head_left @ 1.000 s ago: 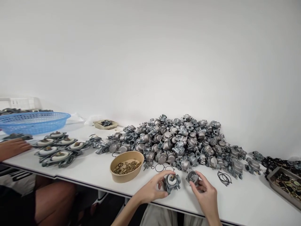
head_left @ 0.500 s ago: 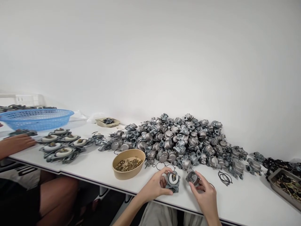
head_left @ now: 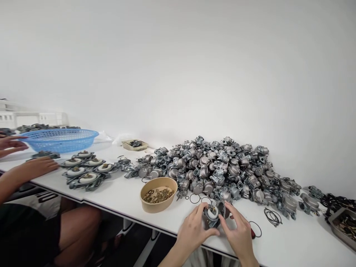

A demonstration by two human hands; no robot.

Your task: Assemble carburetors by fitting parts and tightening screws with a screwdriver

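In my left hand is a carburetor body, its white float facing up. My right hand grips a round metal float bowl, tilted and close against the body's right side. Whether the two parts touch is hard to tell. Beyond my hands rises a big heap of carburetors. A thin black rubber ring lies right of my right hand, partly over a red-handled object. More black rings lie between my hands and the heap.
Left of my hands stands a tan tub of small brass screws. Farther left are float-up carburetor bodies, a blue basket and a co-worker's hands. A metal tray of small parts sits at right, beside loose black rings.
My hands have come together, bringing the float bowl from apart on the right up to the carburetor body. The view has turned slightly left. Another co-worker hand shows by the basket.
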